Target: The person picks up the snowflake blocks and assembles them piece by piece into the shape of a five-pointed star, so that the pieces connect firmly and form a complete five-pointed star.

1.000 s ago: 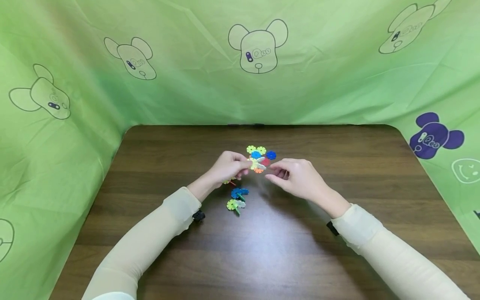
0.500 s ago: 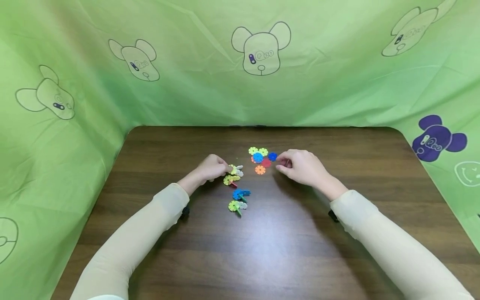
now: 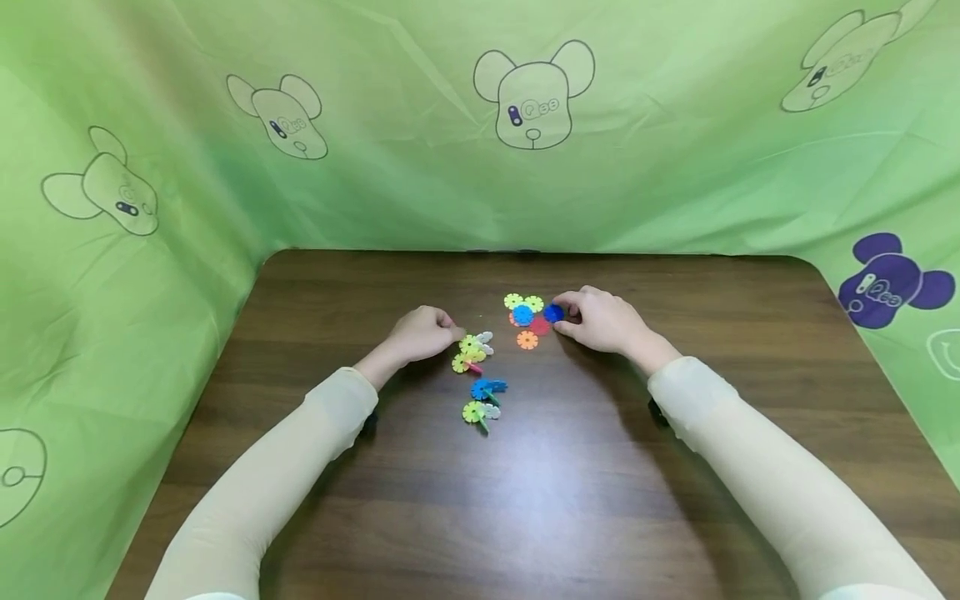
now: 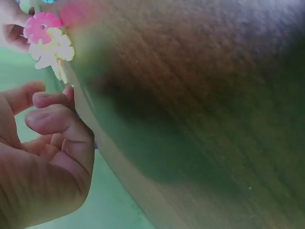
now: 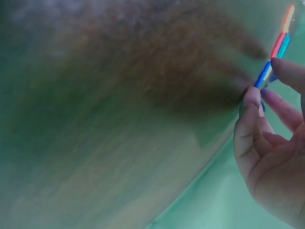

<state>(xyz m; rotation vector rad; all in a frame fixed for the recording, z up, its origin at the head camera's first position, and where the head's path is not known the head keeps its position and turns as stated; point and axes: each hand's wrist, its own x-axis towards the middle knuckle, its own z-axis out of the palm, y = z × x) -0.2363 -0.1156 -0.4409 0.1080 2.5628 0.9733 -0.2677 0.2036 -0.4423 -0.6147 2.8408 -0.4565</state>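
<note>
Hands, two. Left hand [image 3: 420,335]: relaxed, fingers loosely bent and holding nothing, tips just beside the yellow-and-white cluster [image 3: 469,343]. Right hand [image 3: 606,320]: thumb and finger pinched the dark blue disc [image 3: 553,313] at its edges, at the right side of the loose group.

Assembled clusters of notched discs, four, in an uneven line on the wood-grain tabletop [image 3: 600,500]: the yellow-and-white one, farthest from the person; a yellow-and-pink cluster [image 3: 461,363], close beside it; a blue-and-green cluster [image 3: 480,389], set apart; a yellow, white and green cluster [image 3: 472,412], nearest the person.

Loose discs, right of the clusters: two yellow discs [image 3: 513,301], side by side at the back; one light blue disc [image 3: 522,315], partly covering an orange one; one red disc [image 3: 540,326], beside the light blue; one bright orange disc [image 3: 527,340], foremost.

Surround: green cloth [image 3: 390,183], printed with bear heads. Sleeves [image 3: 247,508], pale, two.
</note>
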